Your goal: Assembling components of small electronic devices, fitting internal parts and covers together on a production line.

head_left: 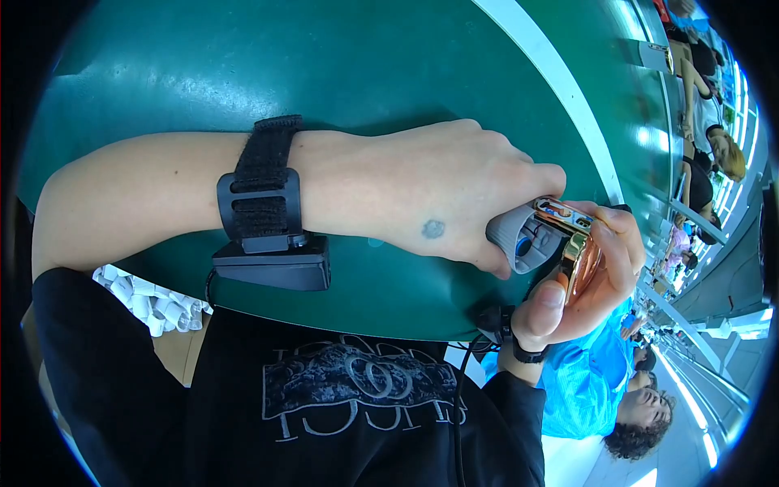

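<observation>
A pale-grey, hollow, rounded piece [508, 234] is grasped by the left hand [475, 191]; a glossy gold, metallic-looking piece [578, 256] is gripped by the right hand [584, 314]. Both are held toward the right end of the green table [389, 292].

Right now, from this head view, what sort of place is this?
Probably a factory workshop or assembly floor: a green-topped worktable, several co-workers in the room beyond it, and strip lights overhead. What it makes, I can't tell.
</observation>
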Demonstrator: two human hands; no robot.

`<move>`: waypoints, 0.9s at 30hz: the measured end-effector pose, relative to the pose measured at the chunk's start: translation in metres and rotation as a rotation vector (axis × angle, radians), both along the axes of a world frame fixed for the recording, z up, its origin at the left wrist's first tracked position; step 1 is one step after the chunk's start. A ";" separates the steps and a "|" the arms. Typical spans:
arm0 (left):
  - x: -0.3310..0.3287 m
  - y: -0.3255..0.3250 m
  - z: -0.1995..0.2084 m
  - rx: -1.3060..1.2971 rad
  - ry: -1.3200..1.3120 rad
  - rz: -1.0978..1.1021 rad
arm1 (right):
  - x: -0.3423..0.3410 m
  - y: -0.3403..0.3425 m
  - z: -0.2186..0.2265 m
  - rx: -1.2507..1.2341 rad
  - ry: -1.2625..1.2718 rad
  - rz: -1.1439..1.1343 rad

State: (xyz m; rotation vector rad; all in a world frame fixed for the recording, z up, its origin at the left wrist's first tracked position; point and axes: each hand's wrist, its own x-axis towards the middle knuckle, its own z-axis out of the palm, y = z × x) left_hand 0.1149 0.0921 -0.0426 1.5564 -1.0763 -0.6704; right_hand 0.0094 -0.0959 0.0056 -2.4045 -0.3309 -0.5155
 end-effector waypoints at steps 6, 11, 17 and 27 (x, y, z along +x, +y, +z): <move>-0.005 -0.003 -0.008 -0.150 -0.081 0.118 | -0.002 0.005 0.000 0.024 0.045 -0.037; -0.005 -0.004 -0.009 -0.154 -0.058 0.113 | -0.001 0.002 0.003 -0.100 0.039 0.017; -0.001 0.001 -0.005 -0.172 -0.088 0.090 | 0.000 -0.003 0.002 -0.209 0.117 0.114; 0.003 0.006 0.011 0.125 0.359 -0.190 | -0.007 0.001 0.013 -0.424 0.275 0.149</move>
